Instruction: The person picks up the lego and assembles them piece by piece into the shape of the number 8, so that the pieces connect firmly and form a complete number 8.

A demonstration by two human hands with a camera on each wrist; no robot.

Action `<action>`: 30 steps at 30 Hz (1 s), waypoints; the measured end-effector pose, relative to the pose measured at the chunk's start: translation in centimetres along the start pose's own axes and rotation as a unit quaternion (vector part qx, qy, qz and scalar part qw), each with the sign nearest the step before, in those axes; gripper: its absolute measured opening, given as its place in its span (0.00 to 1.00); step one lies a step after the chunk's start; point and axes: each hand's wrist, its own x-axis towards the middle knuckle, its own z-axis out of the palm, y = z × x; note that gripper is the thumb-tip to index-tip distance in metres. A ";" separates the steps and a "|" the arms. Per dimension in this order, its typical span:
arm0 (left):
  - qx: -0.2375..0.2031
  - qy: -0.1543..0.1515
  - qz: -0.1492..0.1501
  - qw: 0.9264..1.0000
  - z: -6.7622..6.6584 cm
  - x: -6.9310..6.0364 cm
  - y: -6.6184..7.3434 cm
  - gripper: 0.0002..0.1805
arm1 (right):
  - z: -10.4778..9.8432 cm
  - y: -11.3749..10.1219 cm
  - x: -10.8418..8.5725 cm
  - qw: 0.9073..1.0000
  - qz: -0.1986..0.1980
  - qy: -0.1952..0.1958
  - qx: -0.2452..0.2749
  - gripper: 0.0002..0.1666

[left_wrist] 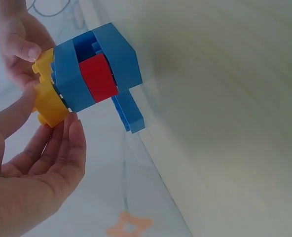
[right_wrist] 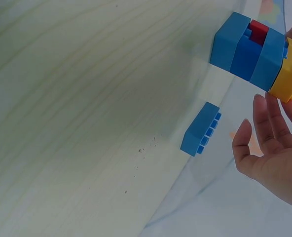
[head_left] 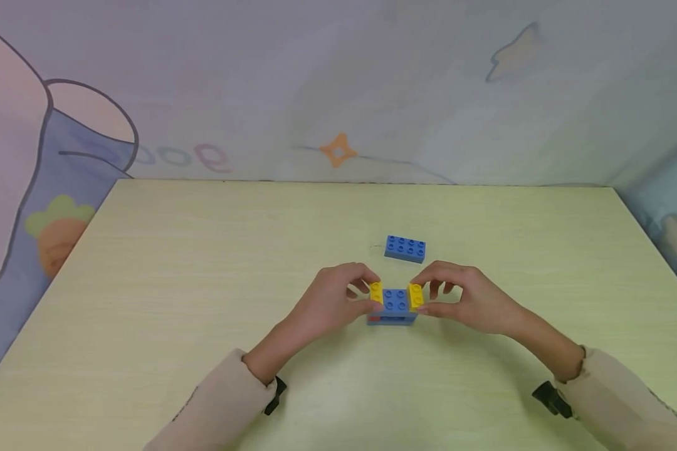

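A small stack of toy building blocks stands on the table in front of me. Its upper blue block (head_left: pixel 395 300) bears a yellow block at either end. My left hand (head_left: pixel 328 299) pinches the left yellow block (head_left: pixel 375 290) between thumb and fingers. At the other end, my right hand (head_left: pixel 476 302) pinches the right yellow block (head_left: pixel 415 298) the same way. Between the upper block and the bottom blue block (left_wrist: pixel 117 55) sit a red block (left_wrist: pixel 98 77) and a darker blue block (right_wrist: pixel 245 58). Studs show between the two yellow blocks.
A loose blue block (head_left: pixel 405 249) lies studs up on the table (head_left: pixel 203 250), just beyond the stack. Behind the table's far edge rises a printed backdrop (head_left: pixel 259 81). Black straps (head_left: pixel 553 399) show at the sleeve cuffs.
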 end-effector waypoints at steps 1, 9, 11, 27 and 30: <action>-0.003 0.001 0.000 1.000 0.0 0.0 0.0 0.15 | 0.0 0.0 0.0 1.000 0.000 0.000 0.000 0.19; -0.001 0.002 0.004 1.000 0.2 -0.1 0.1 0.16 | 0.0 0.1 -0.1 1.000 -0.004 0.001 0.002 0.19; 0.000 0.004 0.003 1.000 0.2 -0.2 0.2 0.17 | 0.0 0.1 -0.1 1.000 -0.002 0.001 0.003 0.19; 0.007 0.005 0.001 1.000 0.4 -0.1 0.2 0.17 | 0.1 0.0 -0.1 1.000 -0.004 0.005 0.005 0.19; -0.001 0.006 -0.001 1.000 0.4 -0.1 0.1 0.17 | 0.1 0.0 -0.1 1.000 -0.005 0.004 0.004 0.19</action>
